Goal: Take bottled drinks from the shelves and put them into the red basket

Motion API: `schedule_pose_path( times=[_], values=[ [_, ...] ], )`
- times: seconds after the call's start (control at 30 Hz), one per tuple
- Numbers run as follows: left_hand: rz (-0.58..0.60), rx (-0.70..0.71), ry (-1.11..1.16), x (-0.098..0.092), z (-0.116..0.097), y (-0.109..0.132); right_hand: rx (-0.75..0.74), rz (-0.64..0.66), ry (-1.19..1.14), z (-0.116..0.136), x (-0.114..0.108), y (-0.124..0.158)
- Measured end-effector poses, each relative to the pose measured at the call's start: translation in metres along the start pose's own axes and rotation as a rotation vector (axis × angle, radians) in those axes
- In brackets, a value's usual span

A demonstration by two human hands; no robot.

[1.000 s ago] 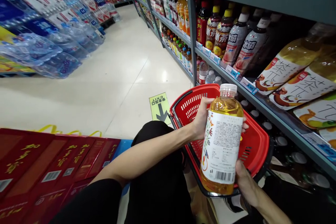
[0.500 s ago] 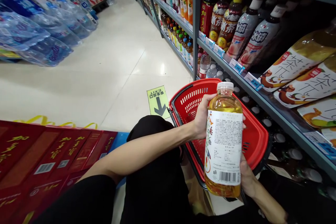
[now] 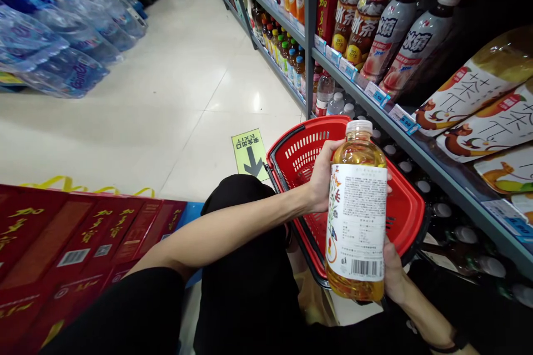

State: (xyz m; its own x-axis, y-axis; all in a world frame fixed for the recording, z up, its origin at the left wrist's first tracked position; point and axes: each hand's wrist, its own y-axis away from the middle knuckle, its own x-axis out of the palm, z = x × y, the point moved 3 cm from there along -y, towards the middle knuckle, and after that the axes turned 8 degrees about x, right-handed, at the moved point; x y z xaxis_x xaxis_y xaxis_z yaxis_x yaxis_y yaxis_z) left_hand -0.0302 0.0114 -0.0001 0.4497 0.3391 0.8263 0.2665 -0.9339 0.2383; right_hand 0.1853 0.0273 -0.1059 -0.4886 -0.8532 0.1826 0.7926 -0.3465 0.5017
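A large clear bottle (image 3: 358, 222) of amber drink, with a white cap, stands nearly upright between my hands. Its white label with small print and a barcode faces me. My left hand (image 3: 322, 177) is wrapped round the upper left side, its fingers passing behind the bottle. Lower down, my right hand (image 3: 393, 272) grips the right side with the thumb near the base; its other fingers are mostly hidden. Behind and below the bottle is a red shopping basket (image 3: 287, 150) with slotted walls and black handles.
Shelves (image 3: 353, 80) of bottled drinks run along the right, with more amber bottles (image 3: 478, 94) tilted there. Wrapped water packs (image 3: 62, 61) are stacked at the far left, red cartons (image 3: 70, 233) at the near left. A green exit sign (image 3: 250, 154) marks the tiled floor.
The bottle has turned slightly in my hands, showing more of the label's colourful left side. It sits a little higher in view, and both hands still hold it.
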Motion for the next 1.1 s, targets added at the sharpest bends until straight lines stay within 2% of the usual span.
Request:
schedule_pose_path(
  times=[0.3, 0.47, 0.77, 0.87, 1.1],
  values=[
    [-0.033, -0.025, -0.02, 0.002, -0.001, 0.002, 0.007, -0.078, -0.091, 0.005, 0.002, 0.0],
    [0.023, -0.08, 0.035, 0.002, 0.001, 0.002, 0.0, -0.066, -0.085, 0.006, 0.005, 0.001],
    [0.102, -0.102, 0.172, -0.003, 0.002, 0.0, -0.136, 0.082, 0.0, 0.021, 0.006, 0.003],
    [0.136, -0.111, 0.173, -0.002, 0.002, 0.001, -0.13, 0.094, -0.011, 0.02, 0.008, 0.002],
    [0.106, -0.083, 0.159, -0.001, 0.001, 0.001, -0.102, 0.112, -0.115, 0.009, 0.009, 0.0]
  ],
)
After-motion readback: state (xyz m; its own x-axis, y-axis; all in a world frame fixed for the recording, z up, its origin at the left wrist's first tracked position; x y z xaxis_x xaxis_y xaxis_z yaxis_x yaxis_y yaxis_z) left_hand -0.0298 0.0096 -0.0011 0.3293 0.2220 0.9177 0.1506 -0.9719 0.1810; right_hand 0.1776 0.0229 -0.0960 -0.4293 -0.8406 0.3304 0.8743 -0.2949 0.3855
